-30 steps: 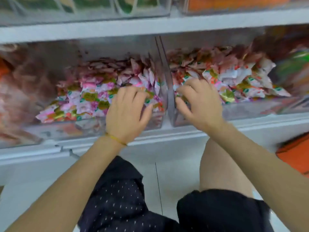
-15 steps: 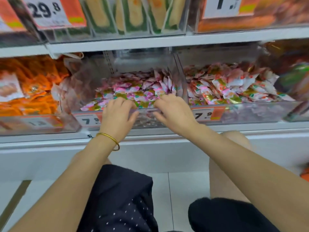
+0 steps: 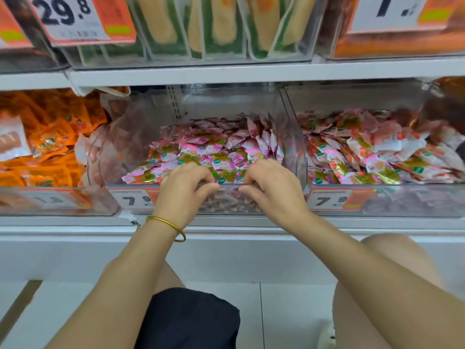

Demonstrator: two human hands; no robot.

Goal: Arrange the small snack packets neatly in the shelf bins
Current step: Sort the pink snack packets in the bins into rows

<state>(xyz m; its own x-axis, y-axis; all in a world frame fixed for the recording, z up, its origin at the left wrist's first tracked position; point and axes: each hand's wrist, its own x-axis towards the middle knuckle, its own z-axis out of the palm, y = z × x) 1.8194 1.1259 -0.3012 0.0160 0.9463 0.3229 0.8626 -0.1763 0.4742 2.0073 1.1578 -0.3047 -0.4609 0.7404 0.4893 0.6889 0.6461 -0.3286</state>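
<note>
At the front rim of the middle bin [image 3: 226, 209], your left hand [image 3: 185, 190] and right hand [image 3: 273, 191] sit close together. Their fingers curl over the clear wall onto the pink packets [image 3: 214, 152] and the thumbs lie along its outside, so both hands hold the bin's front edge; whether any packet is pinched under the fingers I cannot tell. The packets lie heaped inside the bin, some standing on edge against its right wall, and the front row comes about level with the rim just behind your knuckles. That is the risk: if you pull or tip the bin forward sharply, the loose front row may slide over the rim and drop to the floor [image 3: 75, 311] below it. The clear plastic looks slick, so with your hands this near each other the bin could twist and knock the neighbouring bin [image 3: 402, 201] to its right, spilling red-and-white packets [image 3: 377, 152] among the pink. Your bangle [image 3: 167, 226] hangs just below the bin's front and could snag the price tag [image 3: 133, 199] at its left corner. The orange packets [image 3: 50, 147] to its left look out of harm's way.
</note>
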